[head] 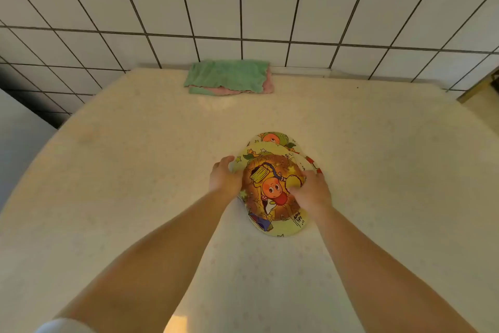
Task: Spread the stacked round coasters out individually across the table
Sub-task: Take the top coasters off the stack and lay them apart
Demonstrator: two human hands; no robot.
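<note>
A loose stack of round cartoon-printed coasters lies in the middle of the cream table. The top coaster shows an orange-faced figure. Under it, yellow-rimmed coasters fan out, and one coaster pokes out at the far side. My left hand grips the stack's left edge, fingers curled over the rim. My right hand rests on the right side of the top coaster, fingers pressed on its surface and edge. How many coasters lie underneath is hidden.
A folded green and pink cloth lies at the table's far edge against the white tiled wall. The table's left edge curves away near a dark gap.
</note>
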